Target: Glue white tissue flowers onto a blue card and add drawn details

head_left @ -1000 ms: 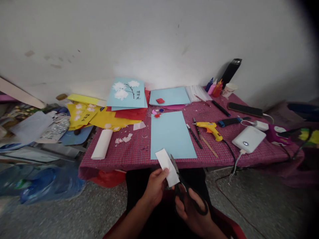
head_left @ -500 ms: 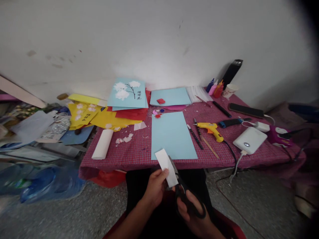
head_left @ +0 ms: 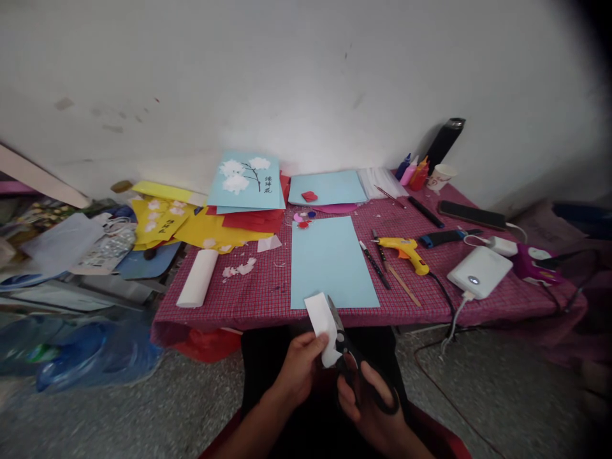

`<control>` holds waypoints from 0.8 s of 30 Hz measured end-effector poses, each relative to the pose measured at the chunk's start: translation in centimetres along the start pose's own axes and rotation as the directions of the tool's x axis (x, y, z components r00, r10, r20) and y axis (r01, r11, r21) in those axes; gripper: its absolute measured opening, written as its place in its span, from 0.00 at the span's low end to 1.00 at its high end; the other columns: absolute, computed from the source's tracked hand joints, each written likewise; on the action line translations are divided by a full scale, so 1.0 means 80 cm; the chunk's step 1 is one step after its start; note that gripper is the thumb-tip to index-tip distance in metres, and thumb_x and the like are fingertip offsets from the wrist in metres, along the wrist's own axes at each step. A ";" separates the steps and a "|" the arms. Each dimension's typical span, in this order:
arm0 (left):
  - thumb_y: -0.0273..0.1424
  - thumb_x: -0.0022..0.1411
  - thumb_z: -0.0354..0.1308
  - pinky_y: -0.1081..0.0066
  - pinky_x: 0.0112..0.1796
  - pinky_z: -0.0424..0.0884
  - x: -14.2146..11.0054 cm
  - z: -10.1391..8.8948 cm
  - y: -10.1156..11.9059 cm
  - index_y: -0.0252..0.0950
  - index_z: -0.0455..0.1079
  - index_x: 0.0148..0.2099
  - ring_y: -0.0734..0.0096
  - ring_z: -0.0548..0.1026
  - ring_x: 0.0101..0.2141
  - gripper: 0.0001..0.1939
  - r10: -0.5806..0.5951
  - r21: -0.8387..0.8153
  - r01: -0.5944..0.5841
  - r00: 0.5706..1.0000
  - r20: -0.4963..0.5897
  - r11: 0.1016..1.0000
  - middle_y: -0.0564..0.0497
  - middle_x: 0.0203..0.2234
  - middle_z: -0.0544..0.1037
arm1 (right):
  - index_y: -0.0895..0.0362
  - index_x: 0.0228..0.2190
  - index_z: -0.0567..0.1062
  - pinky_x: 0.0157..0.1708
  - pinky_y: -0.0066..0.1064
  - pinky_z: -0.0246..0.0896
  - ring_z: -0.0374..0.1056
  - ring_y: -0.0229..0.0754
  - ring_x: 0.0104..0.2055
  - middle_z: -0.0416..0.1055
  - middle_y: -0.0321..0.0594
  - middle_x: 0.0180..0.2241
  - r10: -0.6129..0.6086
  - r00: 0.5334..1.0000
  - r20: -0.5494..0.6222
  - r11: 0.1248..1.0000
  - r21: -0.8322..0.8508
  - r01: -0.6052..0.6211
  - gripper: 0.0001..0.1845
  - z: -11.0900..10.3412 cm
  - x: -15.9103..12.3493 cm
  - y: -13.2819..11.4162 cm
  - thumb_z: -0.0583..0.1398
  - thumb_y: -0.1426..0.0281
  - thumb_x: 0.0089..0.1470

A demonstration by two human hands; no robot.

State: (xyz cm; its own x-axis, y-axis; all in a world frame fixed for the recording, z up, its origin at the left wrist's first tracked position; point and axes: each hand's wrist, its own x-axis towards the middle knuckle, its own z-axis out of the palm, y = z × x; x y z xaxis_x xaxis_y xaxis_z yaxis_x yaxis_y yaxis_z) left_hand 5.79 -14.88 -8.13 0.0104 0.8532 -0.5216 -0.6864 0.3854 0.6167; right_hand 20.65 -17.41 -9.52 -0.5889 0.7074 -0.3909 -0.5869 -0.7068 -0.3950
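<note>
My left hand (head_left: 302,363) pinches a narrow piece of white paper (head_left: 319,312) between thumb and fingers, over my lap at the table's front edge. In my right hand (head_left: 366,408) is a pair of black-handled scissors (head_left: 352,357), fingers through the loops. Their blades point up and away from me along the right edge of the paper, which looks curved near its lower end. Just beyond, a light blue sheet (head_left: 329,255) lies flat on the table. Part of the lower blade is hidden by the paper.
On the checked tablecloth (head_left: 258,299) lie a white paper roll (head_left: 198,278), paper scraps (head_left: 239,268), pens (head_left: 375,264), a yellow glue gun (head_left: 404,252) and a white power bank (head_left: 480,268). A blue card with white flowers (head_left: 246,182) rests at the back left. Cables hang over the front edge.
The scissors have cut into the white paper's right side, and its lower end now looks rounded. The paper has tilted and dropped slightly in my left hand.
</note>
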 end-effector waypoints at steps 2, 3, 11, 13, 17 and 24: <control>0.38 0.47 0.75 0.72 0.31 0.70 -0.001 0.000 -0.001 0.27 0.80 0.35 0.72 0.75 0.25 0.19 -0.003 0.013 0.003 1.000 -0.002 1.000 0.44 0.27 0.82 | 0.55 0.42 0.74 0.22 0.28 0.41 0.52 0.32 0.18 0.64 0.31 0.19 -0.004 1.000 -0.006 1.000 -0.016 0.004 0.23 0.001 0.000 0.001 0.62 0.49 0.55; 0.38 0.47 0.75 0.72 0.31 0.69 -0.001 -0.001 -0.001 0.27 0.80 0.35 0.72 0.75 0.25 0.19 -0.004 0.019 0.004 1.000 -0.001 1.000 0.44 0.27 0.81 | 0.55 0.41 0.74 0.21 0.28 0.41 0.52 0.32 0.18 0.64 0.31 0.19 -0.005 1.000 -0.008 1.000 -0.020 0.004 0.24 0.001 0.001 0.002 0.62 0.49 0.54; 0.35 0.50 0.73 0.70 0.34 0.70 0.001 -0.017 0.008 0.28 0.79 0.43 0.68 0.76 0.29 0.20 -0.007 0.095 -0.006 0.991 0.130 0.995 0.42 0.33 0.82 | 0.57 0.42 0.72 0.20 0.27 0.43 0.53 0.32 0.17 0.65 0.33 0.21 -0.081 0.994 0.068 0.984 -0.156 0.091 0.22 -0.007 -0.003 0.002 0.58 0.51 0.59; 0.35 0.49 0.74 0.68 0.37 0.71 0.000 -0.016 0.020 0.30 0.78 0.47 0.65 0.77 0.33 0.23 0.009 0.089 -0.027 0.979 0.205 0.996 0.41 0.37 0.81 | 0.58 0.43 0.71 0.20 0.27 0.44 0.54 0.32 0.17 0.65 0.34 0.21 -0.110 0.989 0.099 0.967 -0.218 0.129 0.23 -0.007 -0.007 0.000 0.57 0.51 0.60; 0.39 0.47 0.75 0.67 0.37 0.71 -0.001 -0.002 0.043 0.32 0.75 0.51 0.62 0.77 0.35 0.31 0.039 0.034 -0.051 0.955 0.295 0.998 0.41 0.39 0.80 | 0.59 0.45 0.69 0.20 0.27 0.45 0.55 0.33 0.18 0.66 0.35 0.21 -0.152 0.979 0.139 0.931 -0.313 0.189 0.23 -0.006 -0.017 -0.004 0.56 0.51 0.61; 0.33 0.47 0.75 0.70 0.34 0.69 0.014 0.009 0.041 0.32 0.76 0.42 0.70 0.75 0.28 0.20 0.129 -0.048 -0.125 0.987 0.092 0.991 0.48 0.30 0.80 | 0.58 0.44 0.68 0.20 0.27 0.46 0.55 0.33 0.18 0.66 0.35 0.21 -0.166 0.976 0.144 0.923 -0.326 0.205 0.23 -0.008 -0.020 -0.004 0.55 0.51 0.61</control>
State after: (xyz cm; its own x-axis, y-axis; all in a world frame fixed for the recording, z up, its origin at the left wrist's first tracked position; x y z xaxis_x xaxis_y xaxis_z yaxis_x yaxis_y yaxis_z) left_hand 4.07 -12.39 -6.23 -0.0114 0.9246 -0.3808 -0.7161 0.2582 0.6485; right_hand 22.12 -18.35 -9.28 -0.5571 0.8070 -0.1961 -0.4811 -0.5061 -0.7159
